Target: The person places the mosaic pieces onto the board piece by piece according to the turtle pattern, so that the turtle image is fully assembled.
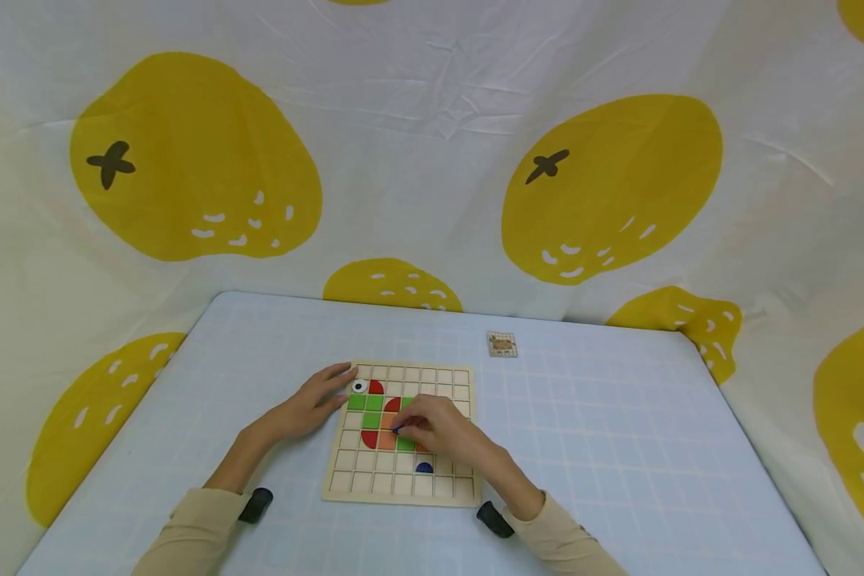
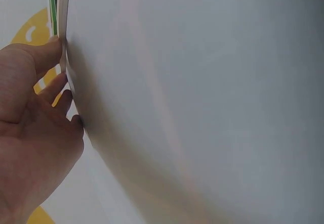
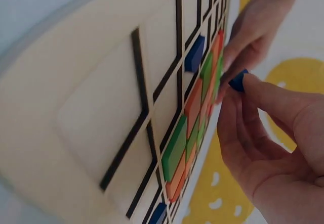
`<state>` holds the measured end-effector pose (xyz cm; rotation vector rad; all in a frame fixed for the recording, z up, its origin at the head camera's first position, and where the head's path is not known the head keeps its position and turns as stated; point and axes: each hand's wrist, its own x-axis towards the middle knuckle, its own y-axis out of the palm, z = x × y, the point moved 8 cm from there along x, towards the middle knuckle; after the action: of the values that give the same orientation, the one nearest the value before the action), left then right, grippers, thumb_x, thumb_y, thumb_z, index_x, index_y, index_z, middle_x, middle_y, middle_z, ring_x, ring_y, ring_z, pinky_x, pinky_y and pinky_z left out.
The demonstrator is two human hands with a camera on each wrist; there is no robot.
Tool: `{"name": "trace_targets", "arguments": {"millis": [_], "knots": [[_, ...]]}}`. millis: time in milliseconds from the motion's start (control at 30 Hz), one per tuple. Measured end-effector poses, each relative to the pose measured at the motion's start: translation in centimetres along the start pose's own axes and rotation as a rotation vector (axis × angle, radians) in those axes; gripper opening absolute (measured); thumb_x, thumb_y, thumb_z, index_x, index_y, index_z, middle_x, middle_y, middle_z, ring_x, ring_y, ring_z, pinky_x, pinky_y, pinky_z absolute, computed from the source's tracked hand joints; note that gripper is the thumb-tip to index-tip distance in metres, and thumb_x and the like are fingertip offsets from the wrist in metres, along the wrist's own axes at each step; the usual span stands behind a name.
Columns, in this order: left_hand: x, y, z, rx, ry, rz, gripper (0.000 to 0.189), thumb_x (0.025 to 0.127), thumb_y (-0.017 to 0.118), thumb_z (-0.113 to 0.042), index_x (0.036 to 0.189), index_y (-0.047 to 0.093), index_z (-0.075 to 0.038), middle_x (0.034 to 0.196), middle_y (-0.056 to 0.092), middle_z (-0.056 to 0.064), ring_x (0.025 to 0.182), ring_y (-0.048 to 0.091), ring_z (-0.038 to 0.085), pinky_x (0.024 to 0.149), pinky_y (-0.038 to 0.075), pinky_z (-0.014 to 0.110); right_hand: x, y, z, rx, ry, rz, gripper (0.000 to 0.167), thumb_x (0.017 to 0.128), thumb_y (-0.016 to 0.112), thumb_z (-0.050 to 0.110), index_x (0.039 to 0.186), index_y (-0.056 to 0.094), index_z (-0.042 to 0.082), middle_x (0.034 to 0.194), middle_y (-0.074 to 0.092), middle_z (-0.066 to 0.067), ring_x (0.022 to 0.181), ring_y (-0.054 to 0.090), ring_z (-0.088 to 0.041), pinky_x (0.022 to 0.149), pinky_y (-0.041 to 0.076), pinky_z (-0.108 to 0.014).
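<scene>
A wooden grid board (image 1: 402, 502) lies on the table, with red, green and orange tiles set in its squares and a round eye piece (image 1: 359, 386) at the upper left. Over the middle of the board my right hand (image 1: 442, 428) pinches a small blue tile (image 3: 238, 81) between thumb and fingertips. Another blue tile (image 1: 424, 468), half-round, sits in a lower square. At the board's left edge, my left hand (image 1: 315, 405) rests with its fingers extended and fingertips against the rim. The right hand covers some of the tiles in the head view.
A small square picture card (image 1: 502, 345) lies near the table's back edge, right of the board. Black straps (image 1: 257, 506) sit at both wrists. A white cloth with yellow fruit shapes (image 1: 612, 188) hangs behind the pale blue table (image 1: 619, 448).
</scene>
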<state>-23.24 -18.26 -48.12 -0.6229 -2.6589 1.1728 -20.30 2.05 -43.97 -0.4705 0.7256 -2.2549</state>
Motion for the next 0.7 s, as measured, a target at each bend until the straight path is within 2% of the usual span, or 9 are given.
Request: {"name": "trace_targets", "arguments": {"millis": [167, 300, 533, 700], "knots": [[-0.1, -0.1, -0.2, -0.008, 0.016, 0.002, 0.052, 0.107, 0.053, -0.009, 0.156, 0.038, 0.002, 0.162, 0.029, 0.027, 0.149, 0.023, 0.051, 0.116, 0.022, 0.069, 0.4, 1.4, 0.8, 0.025, -0.018, 0.055, 0.01, 0.097, 0.07, 0.002, 0.103, 0.078, 0.003, 0.099, 0.075, -0.005, 0.088, 0.065, -0.005, 0.079, 0.053, -0.019], [-0.1, -0.1, -0.2, -0.012, 0.024, -0.002, 0.052, 0.107, 0.053, -0.008, 0.156, 0.039, 0.003, 0.162, 0.029, 0.028, 0.149, 0.023, 0.052, 0.116, 0.023, 0.069, 0.5, 2.4, 1.1, 0.009, 0.002, 0.091, 0.01, 0.097, 0.071, 0.003, 0.103, 0.078, 0.004, 0.098, 0.075, -0.001, 0.085, 0.061, -0.002, 0.079, 0.052, -0.017], [0.0, 0.0, -0.2, -0.007, 0.044, -0.01, 0.051, 0.107, 0.053, -0.009, 0.155, 0.039, 0.005, 0.161, 0.03, 0.029, 0.148, 0.024, 0.052, 0.116, 0.023, 0.07, 0.7, 3.6, 1.1, -0.084, 0.01, 0.103, 0.007, 0.095, 0.074, 0.006, 0.1, 0.079, 0.007, 0.094, 0.073, 0.006, 0.083, 0.058, 0.001, 0.078, 0.05, -0.014], [0.0, 0.0, -0.1, -0.006, 0.043, -0.014, 0.051, 0.108, 0.053, -0.01, 0.155, 0.039, 0.005, 0.161, 0.03, 0.029, 0.148, 0.024, 0.052, 0.116, 0.023, 0.07, 0.8, 3.9, 1.2, -0.059, 0.004, 0.102, 0.007, 0.095, 0.073, 0.003, 0.097, 0.079, 0.007, 0.089, 0.073, 0.006, 0.08, 0.059, 0.002, 0.075, 0.051, -0.013]]}}
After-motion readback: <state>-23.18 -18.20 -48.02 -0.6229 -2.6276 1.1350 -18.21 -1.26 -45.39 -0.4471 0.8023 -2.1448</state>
